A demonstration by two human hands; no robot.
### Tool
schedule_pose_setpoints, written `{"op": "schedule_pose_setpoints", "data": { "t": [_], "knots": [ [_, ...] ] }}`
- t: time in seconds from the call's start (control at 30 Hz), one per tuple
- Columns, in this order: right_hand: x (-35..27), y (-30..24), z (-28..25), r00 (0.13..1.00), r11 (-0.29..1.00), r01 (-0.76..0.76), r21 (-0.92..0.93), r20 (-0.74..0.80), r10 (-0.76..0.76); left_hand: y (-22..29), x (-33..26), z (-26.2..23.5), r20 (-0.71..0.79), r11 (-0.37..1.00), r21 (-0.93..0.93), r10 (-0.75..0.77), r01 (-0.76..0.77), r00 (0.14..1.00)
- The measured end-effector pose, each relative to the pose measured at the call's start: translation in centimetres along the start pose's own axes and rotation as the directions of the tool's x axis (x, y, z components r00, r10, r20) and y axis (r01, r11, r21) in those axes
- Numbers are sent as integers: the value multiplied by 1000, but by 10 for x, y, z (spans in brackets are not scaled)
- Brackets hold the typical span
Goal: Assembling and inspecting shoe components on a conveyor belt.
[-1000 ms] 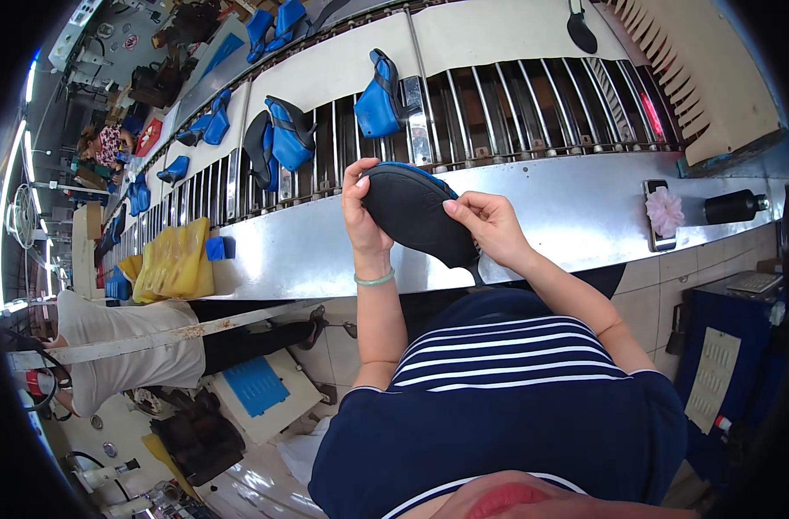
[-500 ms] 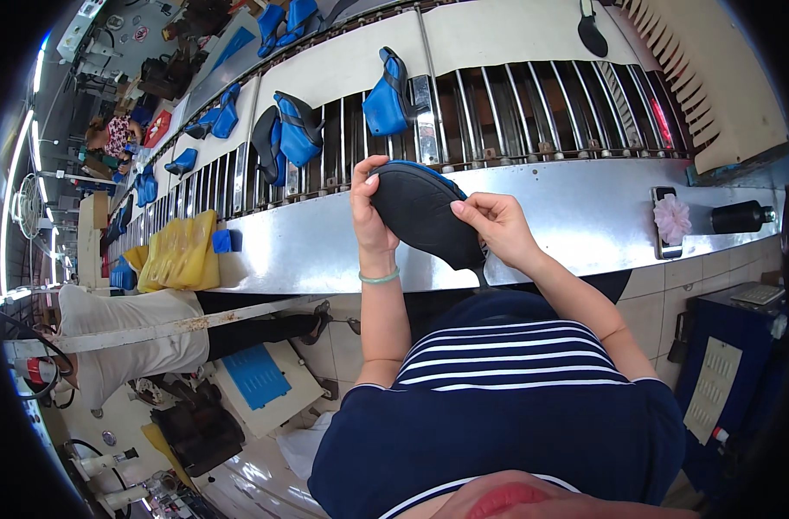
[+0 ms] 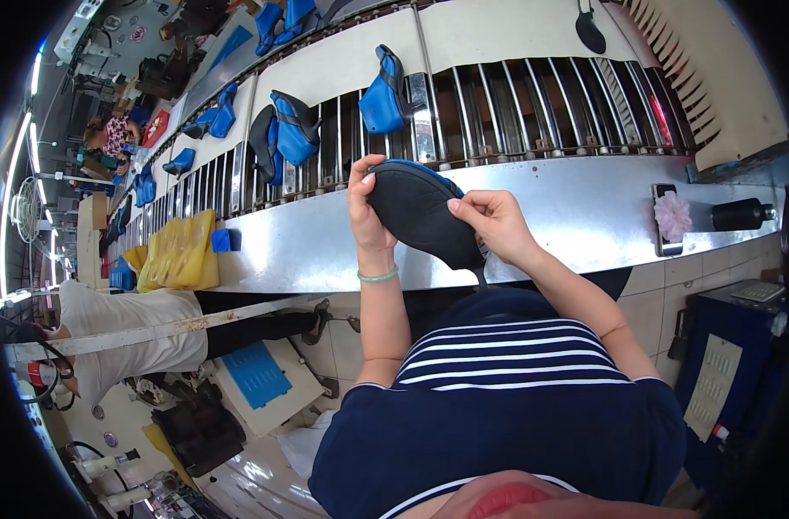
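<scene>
A shoe (image 3: 418, 212) hangs over the metal ledge, its smooth black sole facing me. A strip of blue, seemingly the last inside it, shows along its upper right edge. My left hand (image 3: 366, 206) is closed round the broad end, thumb at the edge and fingers mostly behind. At the shoe's right side, my right hand (image 3: 496, 221) pinches the edge between thumb and bent fingers. The narrow end points down toward my shirt. What lies behind the sole is hidden.
Beyond the ledge (image 3: 550, 195) runs a roller conveyor (image 3: 516, 112) carrying several blue lasts with black shoe parts (image 3: 383, 99). A yellow bag (image 3: 180, 251) lies to the left. A phone (image 3: 667, 221) and a black bottle (image 3: 740, 215) sit on the right. Another person (image 3: 135, 337) stands at left.
My hands and the shoe hold nearly the same pose. The whole view has shifted very slightly, and the person at the left has moved a little.
</scene>
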State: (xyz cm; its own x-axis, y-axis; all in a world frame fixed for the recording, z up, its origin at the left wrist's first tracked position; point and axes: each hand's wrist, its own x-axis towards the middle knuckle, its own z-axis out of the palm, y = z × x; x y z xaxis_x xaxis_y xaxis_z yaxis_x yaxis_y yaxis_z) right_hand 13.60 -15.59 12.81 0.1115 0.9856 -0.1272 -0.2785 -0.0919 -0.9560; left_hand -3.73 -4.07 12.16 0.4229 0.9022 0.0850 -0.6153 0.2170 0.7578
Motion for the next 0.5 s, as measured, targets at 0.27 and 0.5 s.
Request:
{"op": "schedule_pose_setpoints", "data": {
  "t": [0.27, 0.5],
  "knots": [
    [3, 4, 2, 999, 1000, -23, 3, -30, 24, 1, -1, 2, 3, 1000, -15, 1, -1, 1000],
    [5, 11, 1, 998, 1000, -27, -4, -48, 27, 0, -1, 6, 2, 1000, -1, -6, 6, 1000]
  ]
}}
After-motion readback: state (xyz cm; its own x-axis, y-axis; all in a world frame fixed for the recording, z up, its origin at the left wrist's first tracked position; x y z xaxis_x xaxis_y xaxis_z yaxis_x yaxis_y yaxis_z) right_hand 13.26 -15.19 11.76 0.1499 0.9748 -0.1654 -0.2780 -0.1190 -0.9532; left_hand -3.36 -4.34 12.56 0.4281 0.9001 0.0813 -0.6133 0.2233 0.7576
